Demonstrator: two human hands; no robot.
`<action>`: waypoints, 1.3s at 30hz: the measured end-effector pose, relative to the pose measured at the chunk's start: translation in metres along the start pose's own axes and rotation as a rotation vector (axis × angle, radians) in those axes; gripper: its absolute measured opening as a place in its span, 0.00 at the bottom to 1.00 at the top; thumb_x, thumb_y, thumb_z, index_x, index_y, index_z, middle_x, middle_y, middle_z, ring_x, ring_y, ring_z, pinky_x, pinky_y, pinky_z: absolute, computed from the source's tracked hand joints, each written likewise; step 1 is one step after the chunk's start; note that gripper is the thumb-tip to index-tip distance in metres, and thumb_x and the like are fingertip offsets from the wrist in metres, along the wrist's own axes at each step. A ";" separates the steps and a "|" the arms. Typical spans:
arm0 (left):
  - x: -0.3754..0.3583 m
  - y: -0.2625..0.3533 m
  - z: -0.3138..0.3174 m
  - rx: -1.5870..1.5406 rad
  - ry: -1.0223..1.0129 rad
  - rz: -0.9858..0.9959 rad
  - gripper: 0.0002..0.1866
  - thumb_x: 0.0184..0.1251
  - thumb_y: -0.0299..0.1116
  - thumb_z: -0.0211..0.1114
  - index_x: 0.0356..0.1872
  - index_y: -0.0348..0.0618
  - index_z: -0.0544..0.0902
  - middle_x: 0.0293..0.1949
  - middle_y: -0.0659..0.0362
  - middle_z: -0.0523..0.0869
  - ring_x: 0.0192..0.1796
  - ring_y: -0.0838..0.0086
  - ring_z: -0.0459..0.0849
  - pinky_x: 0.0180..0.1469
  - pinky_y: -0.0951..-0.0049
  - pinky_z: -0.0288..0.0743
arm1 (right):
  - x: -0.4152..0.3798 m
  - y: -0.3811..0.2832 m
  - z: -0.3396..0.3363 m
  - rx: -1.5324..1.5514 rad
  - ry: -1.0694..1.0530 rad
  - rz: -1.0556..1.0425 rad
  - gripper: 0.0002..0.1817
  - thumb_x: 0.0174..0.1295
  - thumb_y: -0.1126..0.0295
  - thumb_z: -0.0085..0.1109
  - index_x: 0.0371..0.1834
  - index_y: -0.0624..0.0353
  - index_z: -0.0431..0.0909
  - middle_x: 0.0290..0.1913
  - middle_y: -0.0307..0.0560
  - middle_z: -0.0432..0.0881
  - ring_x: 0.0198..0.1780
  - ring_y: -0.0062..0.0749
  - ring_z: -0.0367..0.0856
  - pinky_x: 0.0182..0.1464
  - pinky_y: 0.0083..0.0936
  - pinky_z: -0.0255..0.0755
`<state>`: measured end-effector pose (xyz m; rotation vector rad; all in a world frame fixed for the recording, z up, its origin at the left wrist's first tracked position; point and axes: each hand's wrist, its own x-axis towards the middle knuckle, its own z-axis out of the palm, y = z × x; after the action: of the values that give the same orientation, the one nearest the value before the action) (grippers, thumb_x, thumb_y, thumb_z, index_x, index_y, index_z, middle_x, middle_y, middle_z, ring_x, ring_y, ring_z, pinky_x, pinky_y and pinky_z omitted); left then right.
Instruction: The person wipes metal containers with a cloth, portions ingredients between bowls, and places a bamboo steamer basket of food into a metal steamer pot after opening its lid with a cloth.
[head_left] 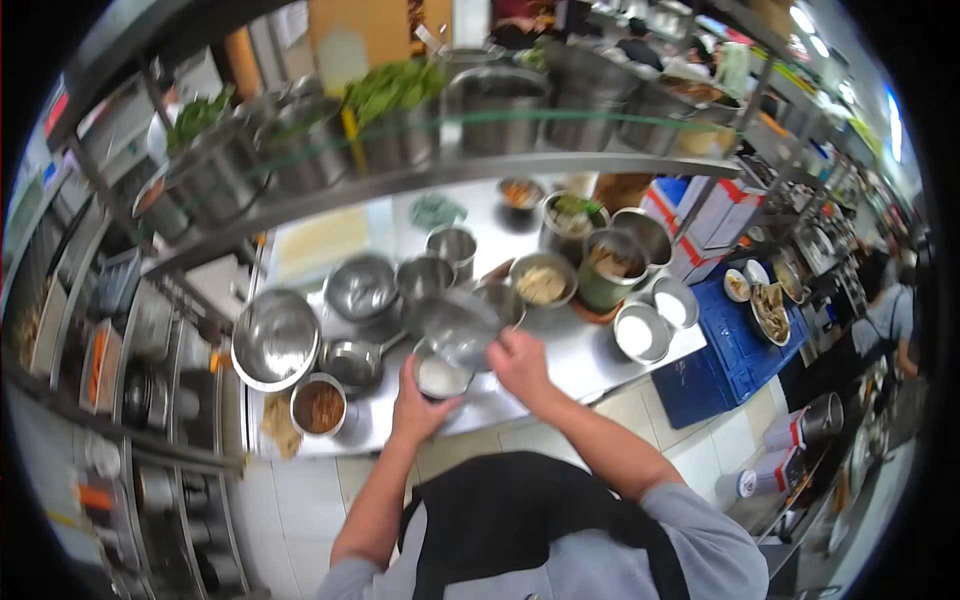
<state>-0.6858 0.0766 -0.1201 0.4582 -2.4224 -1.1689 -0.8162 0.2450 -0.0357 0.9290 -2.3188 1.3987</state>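
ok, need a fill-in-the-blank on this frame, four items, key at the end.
1. The left hand grips a container whose contents are ____ in colour.
2. A blurred metal vessel is held in the person's ____ hand.
3. Leafy greens stand in pots on the ____ above the metal worktable.
4. The big plastic bin at the worktable's right end is coloured ____.

Missing words: white; right; shelf; blue.
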 end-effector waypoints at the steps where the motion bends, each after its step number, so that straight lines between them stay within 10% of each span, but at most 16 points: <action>1: -0.001 0.010 -0.004 0.001 0.010 0.001 0.64 0.39 0.45 0.85 0.75 0.38 0.51 0.70 0.39 0.66 0.70 0.47 0.70 0.69 0.59 0.68 | 0.005 -0.012 -0.002 -0.115 -0.001 -0.224 0.12 0.51 0.72 0.62 0.17 0.60 0.69 0.18 0.46 0.71 0.22 0.39 0.74 0.26 0.38 0.67; 9: 0.003 -0.011 0.001 -0.221 -0.016 -0.094 0.64 0.44 0.42 0.83 0.77 0.36 0.46 0.70 0.39 0.66 0.71 0.52 0.70 0.71 0.63 0.66 | -0.005 0.008 0.030 -0.143 -0.274 -0.664 0.10 0.49 0.69 0.65 0.22 0.54 0.71 0.23 0.45 0.74 0.30 0.45 0.78 0.31 0.40 0.72; 12: 0.002 -0.017 0.003 -0.158 0.055 -0.005 0.64 0.44 0.42 0.83 0.77 0.36 0.46 0.72 0.40 0.63 0.72 0.53 0.69 0.73 0.63 0.64 | 0.002 -0.012 0.009 -0.048 -0.206 -0.523 0.10 0.51 0.70 0.64 0.21 0.56 0.71 0.23 0.46 0.76 0.30 0.47 0.78 0.31 0.39 0.71; 16: -0.003 0.011 -0.015 -0.031 0.013 -0.002 0.61 0.45 0.42 0.82 0.76 0.37 0.49 0.72 0.41 0.62 0.72 0.51 0.67 0.73 0.61 0.63 | -0.010 -0.005 -0.032 0.172 -0.053 0.335 0.12 0.57 0.70 0.58 0.21 0.66 0.69 0.18 0.49 0.73 0.21 0.31 0.73 0.25 0.35 0.66; 20: 0.001 0.017 -0.013 0.031 0.045 0.008 0.57 0.47 0.42 0.80 0.75 0.37 0.53 0.71 0.42 0.65 0.72 0.50 0.66 0.72 0.60 0.63 | -0.063 0.072 -0.068 0.306 -0.005 0.632 0.07 0.58 0.75 0.55 0.24 0.65 0.74 0.23 0.39 0.75 0.27 0.20 0.74 0.23 0.26 0.66; 25: 0.008 -0.002 -0.023 0.007 0.060 -0.083 0.50 0.52 0.38 0.76 0.74 0.36 0.57 0.69 0.41 0.68 0.71 0.51 0.68 0.72 0.59 0.63 | -0.119 0.124 -0.079 0.813 0.117 1.115 0.07 0.62 0.76 0.52 0.41 0.66 0.74 0.33 0.49 0.80 0.29 0.37 0.82 0.25 0.37 0.75; 33: 0.004 0.063 -0.015 0.491 0.094 0.484 0.32 0.53 0.31 0.70 0.62 0.37 0.73 0.60 0.42 0.77 0.65 0.47 0.73 0.69 0.54 0.65 | -0.131 0.131 -0.070 1.070 0.065 1.193 0.16 0.72 0.54 0.56 0.42 0.56 0.73 0.31 0.39 0.71 0.25 0.26 0.71 0.33 0.38 0.81; 39: -0.013 0.092 0.065 -0.002 -0.240 0.147 0.25 0.61 0.38 0.71 0.56 0.38 0.77 0.44 0.50 0.87 0.45 0.62 0.86 0.51 0.63 0.79 | -0.148 0.152 -0.091 1.050 0.026 1.199 0.21 0.72 0.50 0.53 0.45 0.61 0.72 0.30 0.38 0.66 0.26 0.23 0.66 0.35 0.41 0.83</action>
<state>-0.7175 0.1805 -0.0860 0.1414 -2.6049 -1.2217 -0.8114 0.4293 -0.1745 -0.5814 -1.9913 3.1385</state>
